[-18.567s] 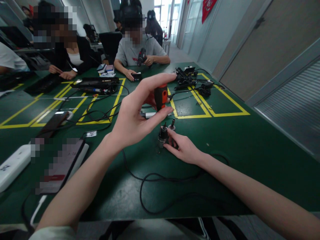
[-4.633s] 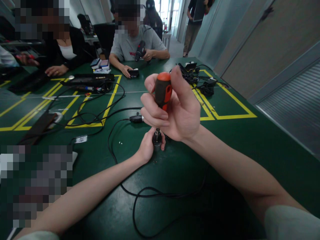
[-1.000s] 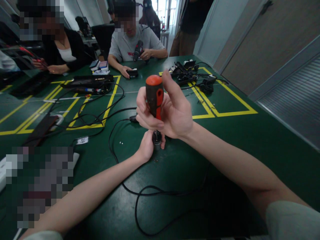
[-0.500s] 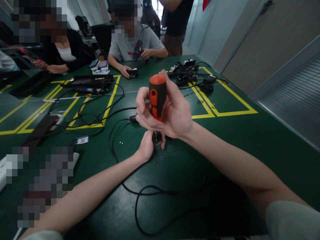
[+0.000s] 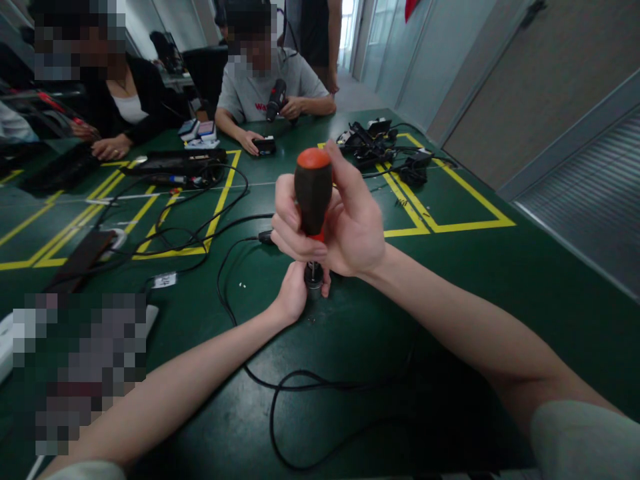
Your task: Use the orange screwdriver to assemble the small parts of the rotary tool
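My right hand (image 5: 345,213) is closed around a screwdriver (image 5: 314,190) with a dark grey and orange handle, held upright. Its metal shaft points down into a small black and silver cylindrical part (image 5: 314,279) on the green table. Low behind the screwdriver, my left hand (image 5: 294,293) grips that cylindrical part from the side; most of its fingers are hidden by the part and by my right hand. A few tiny screw-like bits (image 5: 311,320) lie just in front of the part.
Black cables (image 5: 280,387) loop over the green table (image 5: 475,293). A pile of dark parts (image 5: 370,143) lies at the back right. Across the table, one person holds a power drill (image 5: 277,100); another person sits at the left. Small white bits (image 5: 243,285) lie left of my hands.
The screwdriver handle has turned about its axis in my right hand, so its orange side panel no longer shows. My left hand stays in place. A standing person in the background has shifted.
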The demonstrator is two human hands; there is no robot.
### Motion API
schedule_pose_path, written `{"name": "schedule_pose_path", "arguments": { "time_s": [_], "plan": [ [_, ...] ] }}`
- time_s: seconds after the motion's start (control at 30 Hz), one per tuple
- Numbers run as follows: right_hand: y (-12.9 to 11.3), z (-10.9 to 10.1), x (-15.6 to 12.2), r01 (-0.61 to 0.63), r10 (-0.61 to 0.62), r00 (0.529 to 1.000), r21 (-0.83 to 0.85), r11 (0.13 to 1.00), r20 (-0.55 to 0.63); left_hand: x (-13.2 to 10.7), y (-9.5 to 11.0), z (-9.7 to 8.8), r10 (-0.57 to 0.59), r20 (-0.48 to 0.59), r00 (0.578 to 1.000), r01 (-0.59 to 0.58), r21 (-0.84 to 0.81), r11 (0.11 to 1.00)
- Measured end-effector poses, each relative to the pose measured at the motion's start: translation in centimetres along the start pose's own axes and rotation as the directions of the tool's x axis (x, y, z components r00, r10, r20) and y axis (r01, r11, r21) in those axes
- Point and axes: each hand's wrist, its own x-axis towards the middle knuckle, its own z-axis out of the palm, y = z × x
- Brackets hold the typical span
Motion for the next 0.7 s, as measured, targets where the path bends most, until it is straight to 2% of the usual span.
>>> {"name": "schedule_pose_path", "arguments": {
  "time_s": [0.07,0.17,0.23,0.43,0.57,0.7],
  "plan": [
    [-0.3,0.2,-0.1,-0.024,0.024,0.999,-0.011,1.000,-0.024,0.0,0.0,0.0,0.001,0.000,1.000,-0.001,-0.003,1.000],
    [-0.4,0.5,-0.2,-0.144,0.140,0.982,-0.016,0.989,-0.127,0.0,0.1,0.1,0.000,-0.003,1.000,0.000,-0.003,1.000],
    [-0.2,0.5,-0.1,-0.182,0.177,0.972,-0.016,0.983,-0.157,0.0,0.1,0.1,-0.006,-0.006,1.000,0.006,-0.001,1.000],
    [0.6,-0.1,0.2,-0.046,0.044,0.994,-0.021,0.999,-0.096,-0.1,0.2,0.2,-0.018,-0.018,1.000,0.019,0.007,1.000],
    [0.5,-0.2,0.1,-0.064,0.065,0.997,0.023,0.998,-0.041,-0.1,0.2,0.2,-0.022,-0.018,1.000,0.022,0.004,1.000],
    [0.5,0.2,0.0,-0.107,0.105,0.990,-0.024,0.994,-0.098,0.0,0.2,0.1,-0.019,-0.013,1.000,0.019,-0.004,1.000]
  ]
}}
